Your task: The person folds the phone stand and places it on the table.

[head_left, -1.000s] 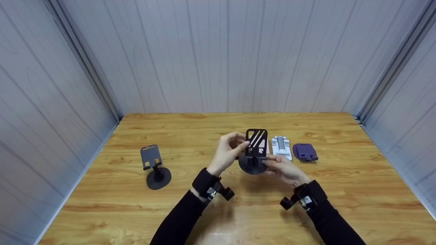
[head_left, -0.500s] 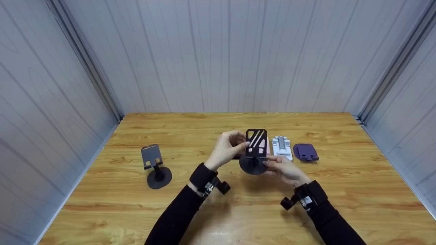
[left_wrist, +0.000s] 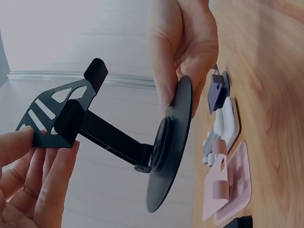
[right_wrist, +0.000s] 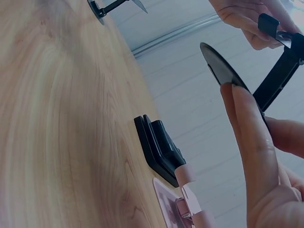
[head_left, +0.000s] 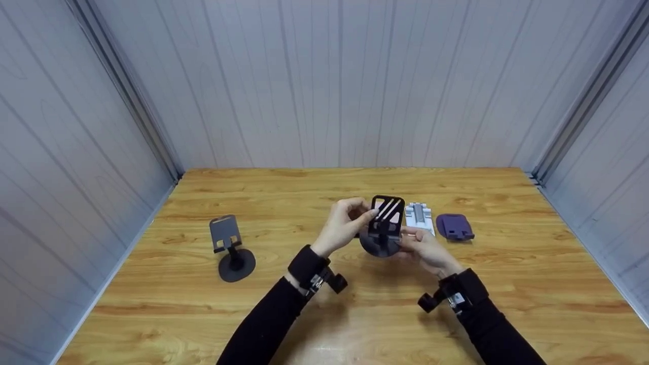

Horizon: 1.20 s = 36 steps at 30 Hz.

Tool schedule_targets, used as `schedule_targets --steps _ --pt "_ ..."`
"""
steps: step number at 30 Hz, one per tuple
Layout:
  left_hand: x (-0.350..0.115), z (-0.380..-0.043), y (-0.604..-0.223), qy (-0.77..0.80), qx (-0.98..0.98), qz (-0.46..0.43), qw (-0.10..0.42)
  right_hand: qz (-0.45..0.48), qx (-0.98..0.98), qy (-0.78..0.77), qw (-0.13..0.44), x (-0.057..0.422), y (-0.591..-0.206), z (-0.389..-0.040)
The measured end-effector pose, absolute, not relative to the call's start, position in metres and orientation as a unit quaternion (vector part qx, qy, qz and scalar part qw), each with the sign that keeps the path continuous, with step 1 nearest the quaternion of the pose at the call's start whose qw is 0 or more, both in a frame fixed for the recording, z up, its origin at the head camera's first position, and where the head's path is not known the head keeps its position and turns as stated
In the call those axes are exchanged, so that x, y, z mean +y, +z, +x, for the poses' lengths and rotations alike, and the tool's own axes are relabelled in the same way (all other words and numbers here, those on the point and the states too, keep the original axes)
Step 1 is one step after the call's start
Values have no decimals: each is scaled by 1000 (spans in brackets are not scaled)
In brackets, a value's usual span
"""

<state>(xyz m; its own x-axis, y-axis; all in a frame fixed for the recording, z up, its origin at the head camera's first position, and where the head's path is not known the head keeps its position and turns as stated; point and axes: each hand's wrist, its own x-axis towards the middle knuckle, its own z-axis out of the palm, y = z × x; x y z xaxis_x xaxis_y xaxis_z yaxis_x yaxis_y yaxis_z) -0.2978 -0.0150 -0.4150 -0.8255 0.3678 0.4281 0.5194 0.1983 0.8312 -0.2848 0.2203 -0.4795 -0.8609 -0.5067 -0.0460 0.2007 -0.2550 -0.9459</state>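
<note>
Above the table, both hands hold a black phone stand with a slotted back plate and a round base. My left hand pinches the side of the back plate between thumb and fingers. Lower down, my right hand grips the edge of the base. In the left wrist view the stand's arm is unfolded between plate and base. The right wrist view shows the right thumb and fingers on opposite faces of the disc.
Behind the hands lie a folded black stand and a pink stand. A white stand and a purple stand lie folded to the right. An unfolded dark grey stand stands at the left. Panelled walls enclose the table.
The black stand's back plate has shifted slightly right and down and now leans a little, with my left hand following it. My right hand has barely moved.
</note>
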Motion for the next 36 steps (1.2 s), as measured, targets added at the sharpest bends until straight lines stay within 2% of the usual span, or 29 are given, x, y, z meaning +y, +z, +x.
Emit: schedule_targets --steps 11,21,36 --pt "-10 -300 -417 -578 -767 -278 34 -125 637 -750 123 219 -479 -287" --pt "-4 -300 -419 -628 -734 -255 -38 -98 673 -732 53 220 -469 -285" --pt "1 -302 -427 -644 -727 -218 -100 -72 740 -663 -91 217 -465 -283"
